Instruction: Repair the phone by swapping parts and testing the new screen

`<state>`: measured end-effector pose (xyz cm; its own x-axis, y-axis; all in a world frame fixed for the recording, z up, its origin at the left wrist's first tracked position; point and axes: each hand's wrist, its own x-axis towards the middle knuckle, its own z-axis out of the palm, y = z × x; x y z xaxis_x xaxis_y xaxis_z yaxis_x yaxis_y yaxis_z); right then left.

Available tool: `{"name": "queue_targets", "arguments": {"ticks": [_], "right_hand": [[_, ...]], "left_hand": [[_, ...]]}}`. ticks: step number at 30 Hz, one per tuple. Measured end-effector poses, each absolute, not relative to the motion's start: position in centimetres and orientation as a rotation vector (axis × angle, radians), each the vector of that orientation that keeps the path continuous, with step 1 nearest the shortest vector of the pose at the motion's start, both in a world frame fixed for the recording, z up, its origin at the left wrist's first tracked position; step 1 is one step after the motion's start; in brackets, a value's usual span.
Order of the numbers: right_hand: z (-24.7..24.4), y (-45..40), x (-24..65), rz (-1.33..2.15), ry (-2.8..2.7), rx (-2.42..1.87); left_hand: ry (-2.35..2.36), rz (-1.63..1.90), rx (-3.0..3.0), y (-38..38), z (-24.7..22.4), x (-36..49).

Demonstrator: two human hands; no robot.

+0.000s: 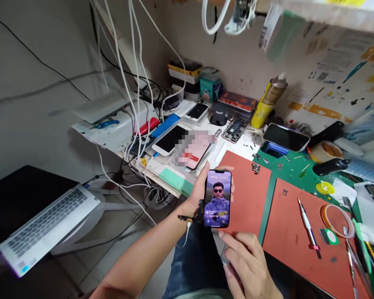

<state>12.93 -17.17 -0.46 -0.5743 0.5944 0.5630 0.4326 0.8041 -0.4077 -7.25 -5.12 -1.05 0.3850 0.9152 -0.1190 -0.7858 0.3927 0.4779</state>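
Note:
A lit phone (218,199) is held upright over the table's front edge, its screen showing a figure in sunglasses and a purple jacket. My left hand (201,187) grips it from behind and the left side, with fingertips showing past its right edge. A small flex part (187,217) and a white cable (187,234) hang at the phone's lower left. Just below the phone is my right hand (245,257), index finger extended near the bottom edge and the other fingers loosely curled. Nothing shows in that hand's grasp.
Orange mats (247,187) lie on a green mat (308,166), with a screwdriver (308,226) and a tape ring (336,220) at right. Behind are phones (172,139), an opened phone (235,129) and a spray can (269,99). White cables (140,83) hang left, above a laptop (50,224).

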Motion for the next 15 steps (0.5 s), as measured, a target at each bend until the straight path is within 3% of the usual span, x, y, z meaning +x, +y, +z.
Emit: {"name": "queue_targets", "arguments": {"ticks": [7,15], "right_hand": [[-0.4,-15.8,12.0,0.31,-2.342,-0.804],[-1.7,-14.4,12.2,0.195,-1.695,-1.045]], "left_hand": [[0.404,1.122,0.353,-5.3,-1.0,-7.1],[0.401,1.104,0.361,-5.4,-1.2,-7.2]]}}
